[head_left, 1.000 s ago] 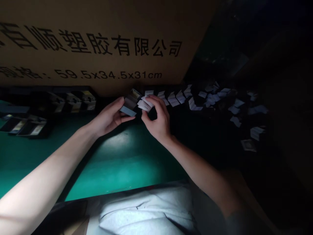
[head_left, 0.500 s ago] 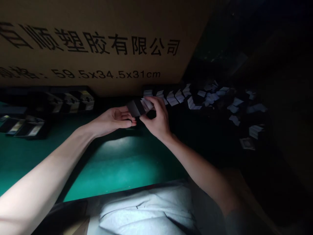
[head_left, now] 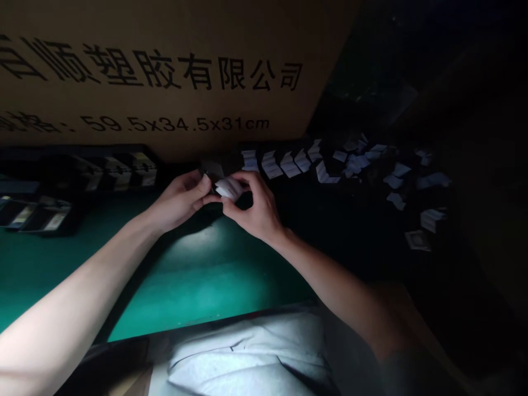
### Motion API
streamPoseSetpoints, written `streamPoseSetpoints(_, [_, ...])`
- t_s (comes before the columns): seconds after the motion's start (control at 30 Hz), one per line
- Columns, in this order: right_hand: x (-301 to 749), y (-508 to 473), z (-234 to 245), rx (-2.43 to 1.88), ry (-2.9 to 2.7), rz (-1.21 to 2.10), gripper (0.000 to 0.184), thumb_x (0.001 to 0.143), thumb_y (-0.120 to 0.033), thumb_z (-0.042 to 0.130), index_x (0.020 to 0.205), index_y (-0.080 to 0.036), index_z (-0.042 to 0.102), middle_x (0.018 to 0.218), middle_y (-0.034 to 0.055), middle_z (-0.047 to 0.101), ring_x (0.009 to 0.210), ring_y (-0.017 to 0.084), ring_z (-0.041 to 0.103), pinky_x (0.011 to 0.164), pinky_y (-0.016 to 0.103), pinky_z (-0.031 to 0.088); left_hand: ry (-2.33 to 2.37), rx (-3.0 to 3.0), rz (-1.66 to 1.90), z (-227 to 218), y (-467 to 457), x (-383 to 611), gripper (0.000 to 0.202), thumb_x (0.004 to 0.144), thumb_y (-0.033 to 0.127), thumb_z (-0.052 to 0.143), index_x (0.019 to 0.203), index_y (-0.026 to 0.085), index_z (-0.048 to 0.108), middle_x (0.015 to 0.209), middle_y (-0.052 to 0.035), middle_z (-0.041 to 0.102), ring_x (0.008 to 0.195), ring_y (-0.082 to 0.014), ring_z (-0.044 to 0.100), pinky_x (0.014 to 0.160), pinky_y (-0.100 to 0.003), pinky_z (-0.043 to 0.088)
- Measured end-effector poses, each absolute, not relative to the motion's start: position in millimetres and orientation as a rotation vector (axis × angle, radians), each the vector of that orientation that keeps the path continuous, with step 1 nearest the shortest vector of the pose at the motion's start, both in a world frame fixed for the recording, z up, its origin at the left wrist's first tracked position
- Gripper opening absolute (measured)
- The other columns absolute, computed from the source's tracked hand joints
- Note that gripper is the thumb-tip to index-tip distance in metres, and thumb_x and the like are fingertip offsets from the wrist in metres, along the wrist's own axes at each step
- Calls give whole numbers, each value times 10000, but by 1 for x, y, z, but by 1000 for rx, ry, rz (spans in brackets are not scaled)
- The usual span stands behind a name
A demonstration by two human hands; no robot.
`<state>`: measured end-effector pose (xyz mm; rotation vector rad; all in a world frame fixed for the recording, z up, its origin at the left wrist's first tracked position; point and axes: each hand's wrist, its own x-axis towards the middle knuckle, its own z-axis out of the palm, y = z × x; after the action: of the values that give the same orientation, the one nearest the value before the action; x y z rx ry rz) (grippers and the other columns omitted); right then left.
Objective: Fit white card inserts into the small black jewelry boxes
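My left hand [head_left: 179, 202] is closed around a small black box [head_left: 212, 167], its thumb up on the near side. The box looks tilted and its opening is partly hidden by the fingers. Between the thumb and fingers of my right hand [head_left: 259, 213] is a folded white paper leaflet [head_left: 229, 188], creased and bent. The leaflet's near end is right beside the box; whether any of it is inside I cannot tell. Both hands are above the green table [head_left: 206, 286].
Behind stands a large printed cardboard carton [head_left: 165, 33]. On the left are several black boxes [head_left: 119, 171] in two groups, with light pieces inside. Folded leaflets [head_left: 291, 165] form a row behind my right hand, and scattered white papers [head_left: 396, 181] lie in the dark at the right.
The black box has turned and shifted left, and my left fingers have closed around it. My right hand has moved left with the leaflet, which now shows more fully.
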<state>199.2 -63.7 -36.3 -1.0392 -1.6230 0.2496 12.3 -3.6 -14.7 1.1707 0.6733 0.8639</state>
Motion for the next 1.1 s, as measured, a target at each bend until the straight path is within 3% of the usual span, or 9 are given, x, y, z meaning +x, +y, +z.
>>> streamPoseSetpoints(0.13, [203,-64,-32,-1063,-1646,188,301,895,-217,659,1134,-263,481,1124,61,628,1087,209,636,956,384,592,702,1045,918,-12,-2,11,411,756,470,914,1041,198,795,1100,-40,778,985,-177,734,821,-255,667])
streamPoseSetpoints(0.3, [203,-64,-33,-1102,-1672,250,346,904,-220,641,1200,-265,466,1307,108,577,1228,234,610,967,391,606,711,1020,913,-11,-2,12,375,774,423,910,1047,201,779,1057,-28,774,968,-173,738,838,-279,680])
streamPoseSetpoints(0.43, [203,-62,-37,-1157,-1649,425,280,956,-254,585,1215,-261,480,1182,64,645,1024,174,685,840,308,627,714,1015,902,-12,-2,13,399,769,427,914,1056,191,767,1055,-42,787,973,-194,759,844,-292,679])
streamPoseSetpoints(0.6, [204,-60,-40,-1152,-1625,595,77,1020,-326,526,1049,-254,532,951,-4,677,763,112,677,673,231,585,733,1008,898,-14,-1,13,322,869,405,835,1079,175,757,1082,-61,794,1025,-217,769,875,-299,658])
streamPoseSetpoints(0.7, [204,-60,-38,-1115,-1644,598,181,1037,-407,538,999,-235,575,964,9,679,732,92,665,647,204,573,739,983,913,-15,0,14,305,871,397,835,1057,170,753,1041,-49,802,1012,-209,771,894,-306,655])
streamPoseSetpoints(0.87, [202,-62,-35,-1054,-1628,657,272,1023,-504,554,1074,-237,575,1074,29,668,819,92,701,666,186,601,759,941,932,-14,0,15,265,921,374,784,1067,157,740,1059,-71,810,1005,-207,770,897,-296,648])
streamPoseSetpoints(0.93, [202,-63,-34,-1005,-1647,691,257,993,-473,604,1072,-235,548,1116,35,641,837,92,710,685,197,622,774,917,945,-14,1,16,236,933,354,772,1047,152,731,1010,-62,806,964,-192,769,878,-281,647])
streamPoseSetpoints(1.1, [203,-66,-35,-850,-1783,635,192,890,-210,663,1022,-231,525,1272,72,584,1030,134,717,880,291,678,809,854,990,-11,2,17,147,978,301,720,984,154,712,917,-24,780,870,-127,743,906,-261,630])
